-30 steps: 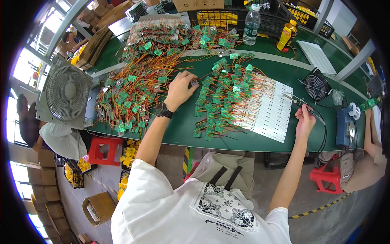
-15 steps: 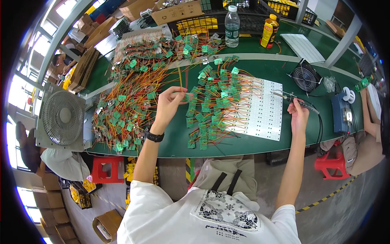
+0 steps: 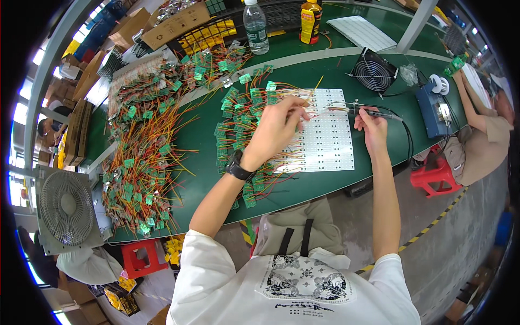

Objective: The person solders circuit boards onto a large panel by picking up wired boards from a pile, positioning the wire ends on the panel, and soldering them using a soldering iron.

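Observation:
My right hand (image 3: 374, 129) grips a soldering iron (image 3: 374, 111) with a black cable; its tip points left, over the white perforated board (image 3: 327, 149). My left hand (image 3: 280, 129), with a black watch at the wrist, is closed in a pinch close to that tip. A yellow wire (image 3: 318, 85) sticks up past its fingertips; the small circuit board it belongs to is hidden in the palm. Beneath and left of this hand, several green circuit boards (image 3: 223, 149) lie in rows, their red and yellow wires reaching onto the white board.
A large heap of wired green boards (image 3: 143, 179) covers the table's left. A black fan (image 3: 374, 71), a blue soldering station (image 3: 432, 111) and a solder spool (image 3: 439, 85) stand right. Two bottles, one clear (image 3: 255, 30), one yellow (image 3: 310, 23), stand behind. Another person's arm (image 3: 476, 100) rests at far right.
My left hand has moved right, from beside the circuit board rows to the white board near the iron's tip, carrying a wired circuit board. The whole view has shifted toward the right.

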### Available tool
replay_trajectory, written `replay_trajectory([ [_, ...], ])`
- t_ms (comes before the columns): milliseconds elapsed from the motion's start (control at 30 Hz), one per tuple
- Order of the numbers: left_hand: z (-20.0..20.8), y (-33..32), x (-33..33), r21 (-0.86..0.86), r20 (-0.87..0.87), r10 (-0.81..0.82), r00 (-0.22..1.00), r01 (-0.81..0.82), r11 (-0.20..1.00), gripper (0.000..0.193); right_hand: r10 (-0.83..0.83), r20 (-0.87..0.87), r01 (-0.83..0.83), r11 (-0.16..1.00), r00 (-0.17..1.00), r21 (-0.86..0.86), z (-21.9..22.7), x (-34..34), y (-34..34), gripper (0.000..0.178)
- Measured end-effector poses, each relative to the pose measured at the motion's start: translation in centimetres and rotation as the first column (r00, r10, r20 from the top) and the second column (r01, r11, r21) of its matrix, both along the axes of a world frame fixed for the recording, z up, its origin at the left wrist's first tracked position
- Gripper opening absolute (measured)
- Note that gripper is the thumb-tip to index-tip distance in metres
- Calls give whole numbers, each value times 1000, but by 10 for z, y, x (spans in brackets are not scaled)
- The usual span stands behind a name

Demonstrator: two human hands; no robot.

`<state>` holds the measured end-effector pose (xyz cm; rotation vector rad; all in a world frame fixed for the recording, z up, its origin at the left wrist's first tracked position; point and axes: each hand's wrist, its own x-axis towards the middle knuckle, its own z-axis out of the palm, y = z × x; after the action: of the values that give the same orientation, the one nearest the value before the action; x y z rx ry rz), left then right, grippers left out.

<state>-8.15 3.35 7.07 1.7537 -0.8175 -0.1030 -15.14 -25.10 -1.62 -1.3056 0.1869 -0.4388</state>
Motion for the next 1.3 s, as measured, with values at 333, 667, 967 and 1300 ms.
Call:
replay_trajectory([
  [333, -23, -21, 6, 195, 69, -79, 994, 64, 979, 12, 38, -33, -39, 999, 999, -13, 0, 3, -2, 19],
  [667, -58, -20, 15, 247, 469, 58, 881, -194, 949, 10, 25, -43, -30, 993, 999, -115, -2, 0, 2, 20],
  [967, -70, -22, 19, 265, 465, 115, 878, -262, 928, 8, 39, -45, -45, 990, 998, -136, 1, -3, 4, 21],
  [1300, -72, -22, 19, 242, 452, 148, 880, -281, 929, 9, 50, -64, -60, 985, 997, -163, -1, -2, 4, 21],
])
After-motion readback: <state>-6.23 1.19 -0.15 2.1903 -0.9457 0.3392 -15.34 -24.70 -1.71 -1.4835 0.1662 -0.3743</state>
